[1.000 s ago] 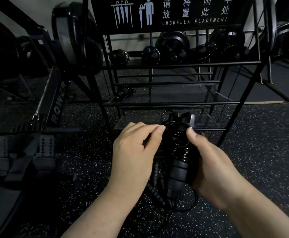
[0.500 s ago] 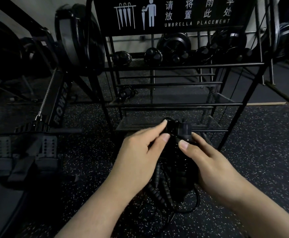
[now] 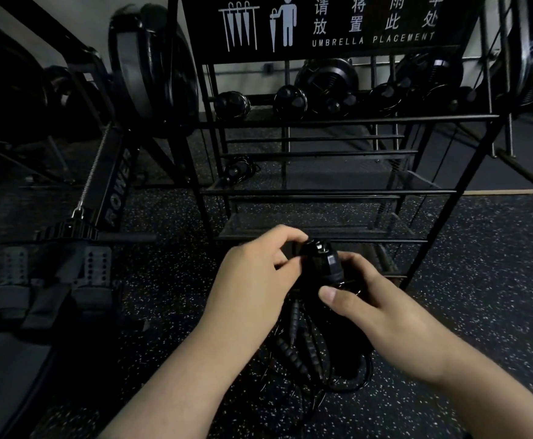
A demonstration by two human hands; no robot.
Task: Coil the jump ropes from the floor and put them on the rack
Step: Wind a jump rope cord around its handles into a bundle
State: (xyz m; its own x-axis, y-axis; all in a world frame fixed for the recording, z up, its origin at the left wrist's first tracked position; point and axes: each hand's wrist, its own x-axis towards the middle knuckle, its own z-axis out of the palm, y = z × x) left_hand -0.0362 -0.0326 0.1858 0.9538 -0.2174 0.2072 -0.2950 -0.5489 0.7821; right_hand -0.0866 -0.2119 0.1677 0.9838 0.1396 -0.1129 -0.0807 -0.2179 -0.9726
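Note:
A black jump rope (image 3: 322, 267) with ribbed handles is bundled between both hands, low in front of the black metal rack (image 3: 328, 193). My left hand (image 3: 252, 280) curls round the bundle's left side, fingers over its top. My right hand (image 3: 372, 305) grips the right side, thumb across the front. Loops of cord and beaded strands (image 3: 293, 353) hang below the hands toward the floor. Another coiled black rope (image 3: 238, 169) lies on the rack's middle shelf at the left.
The rack carries an "UMBRELLA PLACEMENT" sign (image 3: 331, 23) and stands on speckled black rubber flooring (image 3: 480, 280). A rowing machine (image 3: 106, 191) with foot plates sits to the left. Weight plates (image 3: 325, 87) line up behind the rack.
Both hands have closed in tighter round the rope bundle. The right thumb has shifted down across the front, and the left fingers have curled over the top.

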